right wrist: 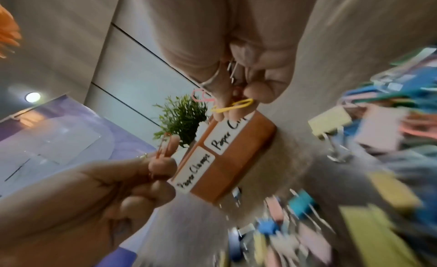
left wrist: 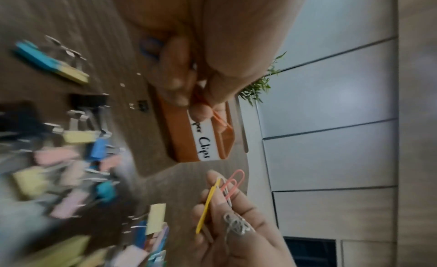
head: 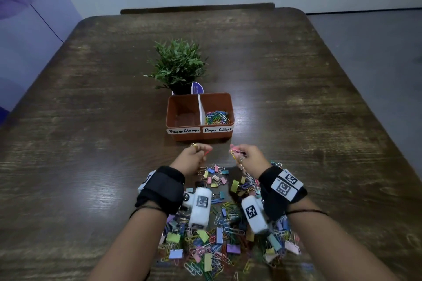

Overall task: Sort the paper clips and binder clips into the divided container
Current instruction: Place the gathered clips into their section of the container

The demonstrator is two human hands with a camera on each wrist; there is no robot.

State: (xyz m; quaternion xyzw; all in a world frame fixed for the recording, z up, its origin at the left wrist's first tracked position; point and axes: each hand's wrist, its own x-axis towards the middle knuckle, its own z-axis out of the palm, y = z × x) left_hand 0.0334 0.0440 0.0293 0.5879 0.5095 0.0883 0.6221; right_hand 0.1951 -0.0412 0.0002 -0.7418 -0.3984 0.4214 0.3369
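Note:
An orange divided container (head: 175, 107) stands mid-table, labelled "Paper Clamps" on its left half and "Paper Clips" on its right. Coloured paper clips (head: 216, 117) lie in the right compartment; the left one looks empty. My left hand (head: 194, 153) hovers just in front of the container and pinches an orange paper clip (left wrist: 221, 119). Beside it my right hand (head: 246, 155) pinches several paper clips, with a yellow one (right wrist: 232, 105) and a pink one (left wrist: 234, 183) sticking out. A mixed pile of binder clips and paper clips (head: 219, 235) covers the near table under my wrists.
A small potted plant (head: 179, 66) stands right behind the container. The dark wooden table (head: 91, 121) stretches bare to the left and right. A chair back (head: 196, 8) shows at the far edge.

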